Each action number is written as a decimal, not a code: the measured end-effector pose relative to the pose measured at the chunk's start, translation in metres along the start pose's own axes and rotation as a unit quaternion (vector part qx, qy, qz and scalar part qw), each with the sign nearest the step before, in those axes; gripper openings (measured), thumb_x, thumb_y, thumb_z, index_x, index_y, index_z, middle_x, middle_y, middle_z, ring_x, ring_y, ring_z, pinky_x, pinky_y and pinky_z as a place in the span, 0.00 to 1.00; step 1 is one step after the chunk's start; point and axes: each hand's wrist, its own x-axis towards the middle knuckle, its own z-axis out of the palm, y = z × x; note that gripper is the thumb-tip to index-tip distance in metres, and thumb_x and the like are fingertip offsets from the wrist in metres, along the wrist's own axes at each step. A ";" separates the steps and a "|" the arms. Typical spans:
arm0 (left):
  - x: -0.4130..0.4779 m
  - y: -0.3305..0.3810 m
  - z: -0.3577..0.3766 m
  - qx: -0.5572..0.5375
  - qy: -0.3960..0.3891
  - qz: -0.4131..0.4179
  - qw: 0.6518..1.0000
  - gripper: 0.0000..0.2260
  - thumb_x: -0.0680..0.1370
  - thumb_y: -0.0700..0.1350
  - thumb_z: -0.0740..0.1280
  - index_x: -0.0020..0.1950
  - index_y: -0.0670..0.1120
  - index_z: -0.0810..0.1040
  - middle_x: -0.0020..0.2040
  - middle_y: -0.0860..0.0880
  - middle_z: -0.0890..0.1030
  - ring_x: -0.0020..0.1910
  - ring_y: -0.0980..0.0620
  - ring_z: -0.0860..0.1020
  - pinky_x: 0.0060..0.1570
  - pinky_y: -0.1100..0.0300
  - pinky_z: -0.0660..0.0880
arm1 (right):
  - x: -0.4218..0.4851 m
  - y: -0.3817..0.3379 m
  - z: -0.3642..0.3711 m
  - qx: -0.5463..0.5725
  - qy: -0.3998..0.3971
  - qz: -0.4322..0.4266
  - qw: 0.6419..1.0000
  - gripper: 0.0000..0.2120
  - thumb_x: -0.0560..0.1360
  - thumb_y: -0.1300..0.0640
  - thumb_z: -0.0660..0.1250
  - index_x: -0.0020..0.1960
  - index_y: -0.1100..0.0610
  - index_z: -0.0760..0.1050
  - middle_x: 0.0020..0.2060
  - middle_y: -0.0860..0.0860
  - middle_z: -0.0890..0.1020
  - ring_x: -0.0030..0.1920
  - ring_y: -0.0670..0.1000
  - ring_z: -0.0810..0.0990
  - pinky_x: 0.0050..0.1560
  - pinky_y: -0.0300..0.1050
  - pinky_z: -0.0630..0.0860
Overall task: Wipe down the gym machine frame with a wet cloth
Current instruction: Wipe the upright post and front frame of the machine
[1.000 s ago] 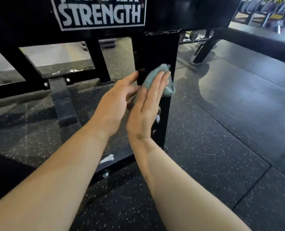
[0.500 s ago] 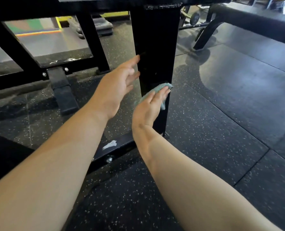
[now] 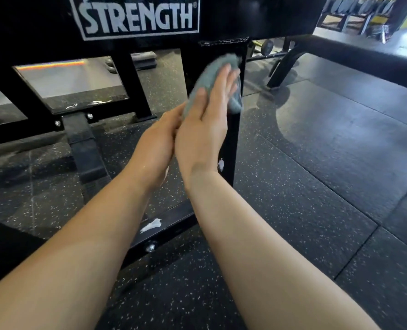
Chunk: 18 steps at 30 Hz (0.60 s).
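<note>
The right hand lies flat with its fingers straight and together, pressing a blue-grey cloth against the black upright post of the gym machine frame. The cloth sits under and above the fingertips, bunched against the upper part of the post, just below the point where the post meets the wide panel overhead.

The left hand is tucked against the right hand's thumb side. The part of it that shows is stretched out and holds nothing, and its fingertips reach toward the cloth's lower edge, partly hidden behind the right hand.

Just below the right wrist, a small white scuff marks the post. Beneath both forearms runs a black base rail with a white smear and a bolt.

Above the hands, the panel carries a white-lettered sign reading "STRENGTH". To the left of the left hand, a low crossbar is bolted to a flat black foot. To the right of the hands stretches speckled rubber flooring, and beyond it a thick black tube crosses the upper corner.
</note>
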 end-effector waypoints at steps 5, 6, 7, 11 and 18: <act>0.000 0.001 -0.007 0.055 -0.035 0.004 0.998 0.18 0.82 0.45 0.51 0.68 0.56 0.72 0.65 0.59 0.75 0.62 0.57 0.76 0.64 0.53 0.70 | -0.013 0.056 -0.017 -0.119 0.026 -0.032 0.992 0.24 0.83 0.58 0.50 0.77 0.53 0.48 0.73 0.42 0.44 0.75 0.43 0.41 0.76 0.55 0.44; -0.002 0.000 -0.009 0.081 -0.046 0.000 0.996 0.19 0.82 0.45 0.50 0.70 0.57 0.69 0.68 0.61 0.72 0.64 0.58 0.74 0.66 0.52 0.69 | -0.016 0.062 -0.020 -0.112 0.044 0.025 0.992 0.24 0.83 0.58 0.49 0.77 0.52 0.47 0.73 0.42 0.44 0.74 0.43 0.40 0.76 0.55 0.43; -0.003 0.002 -0.009 0.103 -0.051 -0.004 0.993 0.20 0.81 0.45 0.50 0.71 0.58 0.67 0.69 0.61 0.70 0.65 0.59 0.72 0.66 0.53 0.68 | -0.016 0.059 -0.020 -0.097 0.052 0.066 0.992 0.24 0.83 0.58 0.49 0.77 0.53 0.46 0.74 0.43 0.44 0.75 0.43 0.40 0.76 0.55 0.42; -0.006 0.009 0.000 0.086 -0.012 -0.009 0.996 0.16 0.81 0.46 0.55 0.67 0.58 0.72 0.65 0.58 0.75 0.63 0.58 0.74 0.62 0.57 0.71 | 0.014 0.009 -0.008 -0.059 0.030 -0.011 0.998 0.24 0.83 0.59 0.50 0.77 0.53 0.48 0.77 0.47 0.45 0.75 0.43 0.39 0.76 0.45 0.40; -0.006 0.022 0.008 0.075 0.038 0.009 0.996 0.18 0.81 0.42 0.53 0.62 0.59 0.76 0.63 0.59 0.77 0.62 0.60 0.74 0.65 0.55 0.70 | 0.032 0.008 -0.009 -0.065 0.063 -0.075 0.993 0.24 0.83 0.56 0.49 0.77 0.55 0.48 0.77 0.47 0.49 0.76 0.44 0.44 0.76 0.43 0.43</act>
